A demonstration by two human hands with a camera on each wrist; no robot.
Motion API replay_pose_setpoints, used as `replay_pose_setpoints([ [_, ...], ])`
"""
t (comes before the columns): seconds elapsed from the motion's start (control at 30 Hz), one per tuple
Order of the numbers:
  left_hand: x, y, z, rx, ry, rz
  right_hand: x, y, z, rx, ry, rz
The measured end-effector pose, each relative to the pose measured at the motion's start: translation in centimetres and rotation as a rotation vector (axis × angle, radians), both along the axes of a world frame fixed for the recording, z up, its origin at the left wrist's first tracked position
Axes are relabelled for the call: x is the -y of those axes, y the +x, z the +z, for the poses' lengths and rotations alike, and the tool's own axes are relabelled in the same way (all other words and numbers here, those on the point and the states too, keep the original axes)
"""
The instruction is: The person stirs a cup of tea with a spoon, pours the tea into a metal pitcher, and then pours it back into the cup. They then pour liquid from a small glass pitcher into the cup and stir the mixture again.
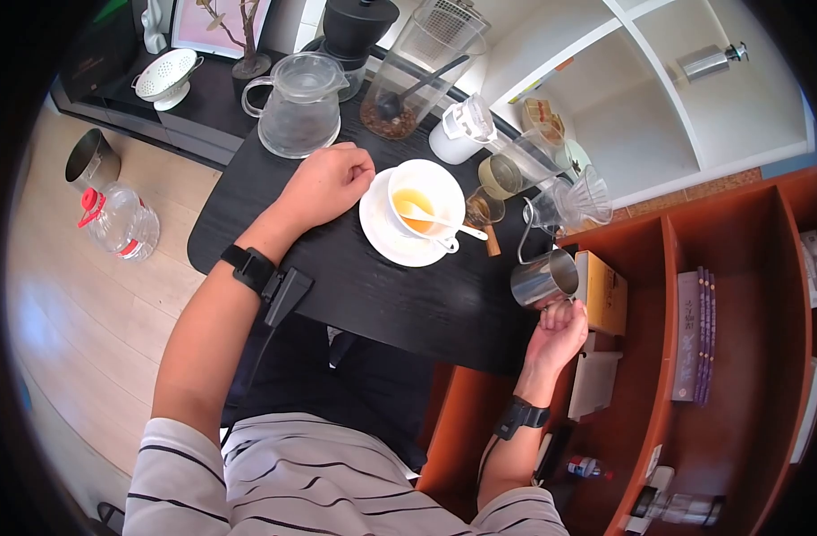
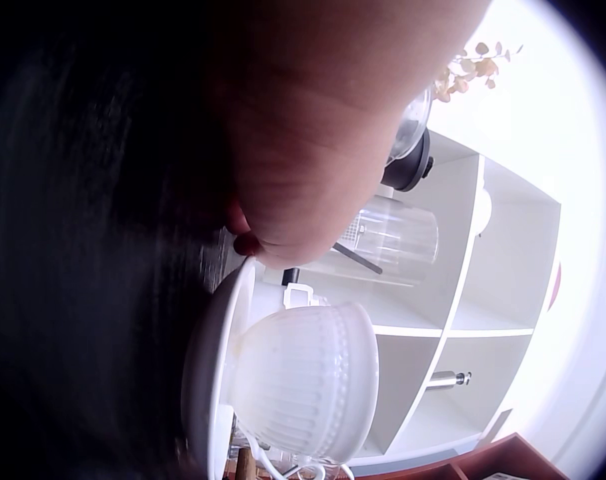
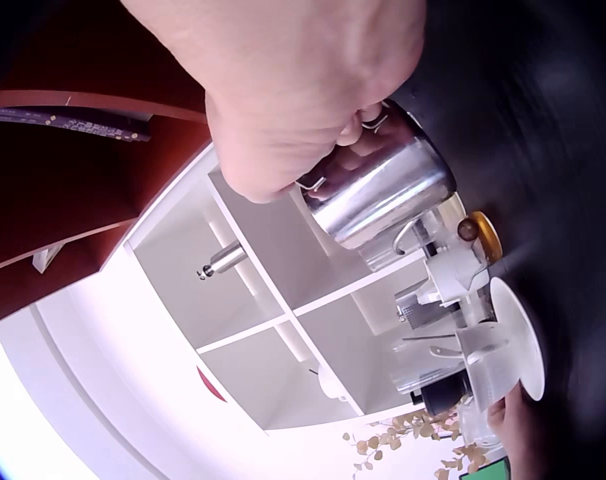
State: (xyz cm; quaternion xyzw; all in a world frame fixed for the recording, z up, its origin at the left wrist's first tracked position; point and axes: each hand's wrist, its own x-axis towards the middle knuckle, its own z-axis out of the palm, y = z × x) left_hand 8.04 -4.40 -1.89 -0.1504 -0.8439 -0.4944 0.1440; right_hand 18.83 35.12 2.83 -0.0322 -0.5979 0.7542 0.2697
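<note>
My left hand (image 1: pixel 328 181) is at the left edge of a white saucer (image 1: pixel 377 228), fingers curled and fingertips right at its rim. On the saucer stands a white cup (image 2: pixel 308 385) with ribbed sides, a yellow-orange liquid (image 1: pixel 410 205) inside. A white spoon (image 1: pixel 449 223) leans in it, its handle reaching over the rim. With my right hand (image 1: pixel 559 335) I grip the handle of a shiny metal milk pitcher (image 1: pixel 538 281) at the table's right edge. The pitcher's inside is mostly hidden.
Behind the cup stand a glass server (image 1: pixel 301 103), a clear container (image 1: pixel 391 112) with beans, and a white canister (image 1: pixel 460 138). Right of the cup are a wooden-handled tool (image 1: pixel 492 237) and a glass dripper (image 1: pixel 587 195). A brown bookshelf (image 1: pixel 739 223) borders the table's right side.
</note>
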Motion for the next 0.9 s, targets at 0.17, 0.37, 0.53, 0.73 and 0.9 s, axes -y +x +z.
replay_pose_setpoints([
  [0.17,0.0,0.1,0.4,0.027,-0.006,-0.001,-0.2,-0.1,-1.7,0.050,-0.030,-0.001],
  [0.37,-0.1,0.1,0.4,0.017,-0.007,0.002,-0.1,-0.6,-2.5,0.070,-0.070,0.012],
  [0.53,-0.2,0.2,0.5,0.019,-0.009,0.014,-0.4,-1.3,-3.1,0.068,-0.018,0.031],
  [0.73,-0.3,0.1,0.5,0.030,-0.027,0.015,-1.0,-1.2,-4.0,0.142,0.106,-0.080],
  [0.9,-0.3,0.1,0.3,0.038,-0.030,0.008,0.3,0.3,-4.0,0.151,0.248,-0.226],
])
